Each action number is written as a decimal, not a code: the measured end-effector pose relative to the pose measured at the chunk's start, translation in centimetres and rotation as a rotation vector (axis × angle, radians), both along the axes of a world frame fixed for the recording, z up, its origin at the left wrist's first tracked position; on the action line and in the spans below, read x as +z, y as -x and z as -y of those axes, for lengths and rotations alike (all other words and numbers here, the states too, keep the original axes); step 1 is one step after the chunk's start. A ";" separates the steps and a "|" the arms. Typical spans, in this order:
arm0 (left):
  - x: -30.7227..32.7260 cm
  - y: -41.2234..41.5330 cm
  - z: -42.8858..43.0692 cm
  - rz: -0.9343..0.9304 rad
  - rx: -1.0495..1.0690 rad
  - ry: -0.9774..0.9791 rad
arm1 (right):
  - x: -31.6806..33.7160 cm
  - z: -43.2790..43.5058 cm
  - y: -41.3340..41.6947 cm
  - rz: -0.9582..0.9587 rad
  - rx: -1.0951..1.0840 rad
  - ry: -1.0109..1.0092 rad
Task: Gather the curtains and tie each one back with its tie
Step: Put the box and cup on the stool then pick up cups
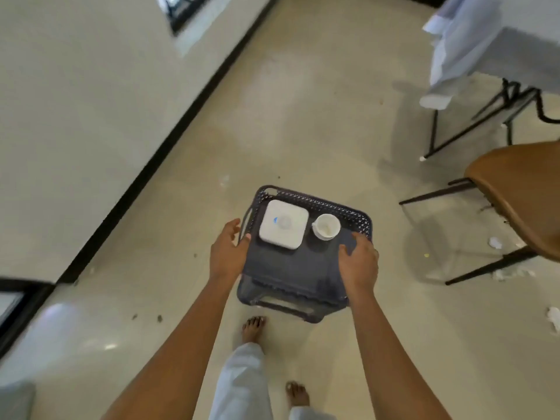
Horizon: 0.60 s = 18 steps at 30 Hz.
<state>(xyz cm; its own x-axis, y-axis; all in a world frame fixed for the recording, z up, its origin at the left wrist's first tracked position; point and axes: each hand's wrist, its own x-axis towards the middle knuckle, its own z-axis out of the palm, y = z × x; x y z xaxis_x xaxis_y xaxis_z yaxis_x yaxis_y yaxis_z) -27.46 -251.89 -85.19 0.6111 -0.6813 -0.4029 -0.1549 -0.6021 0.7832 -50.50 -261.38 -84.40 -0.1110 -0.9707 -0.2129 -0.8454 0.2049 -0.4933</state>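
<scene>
Left hand [228, 250], right hand [359, 262] curl fingers round stool [297, 269] edges. No tied curtain in sight; we judge tying all ahead.

1. A plastic stool [303, 268] is in the middle, with the left hand [228, 251] gripping its left edge and the right hand [359, 260] holding its right side.
2. On its top a square box [284, 224] lies to the left, with a cup [326, 226] just beside it on the right.
3. A wall [75, 101] runs along the left.
4. A chair [515, 189] stands to the right, with a cloth-draped table [527, 56] behind it.
5. Two bare feet [253, 327] are on the floor nearer than the stool.
</scene>
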 end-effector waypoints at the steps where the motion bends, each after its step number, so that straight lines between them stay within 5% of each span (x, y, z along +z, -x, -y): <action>1: 1.3 0.7 -2.7 -0.048 0.066 0.039 | 1.1 -2.0 -1.2 0.047 0.107 0.005; 5: 5.8 4.5 -17.5 -0.209 0.464 0.192 | 5.1 -13.4 -5.4 0.189 0.630 -0.229; 9: 10.2 7.6 -35.2 -0.234 0.778 0.199 | 9.2 -27.5 -8.4 0.137 1.078 -0.416; 18: 13.6 10.4 -73.8 -0.093 1.454 0.207 | 11.0 -65.0 -18.3 -0.041 1.929 -0.455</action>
<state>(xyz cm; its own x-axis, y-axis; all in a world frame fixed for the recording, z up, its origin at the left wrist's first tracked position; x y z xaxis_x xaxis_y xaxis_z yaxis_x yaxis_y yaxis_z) -37.84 -178.07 -71.64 0.7720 0.4469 -0.4520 0.5297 -0.0592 0.8461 -32.19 -196.36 -73.41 0.8248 0.3270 -0.4613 -0.0687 -0.7518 -0.6558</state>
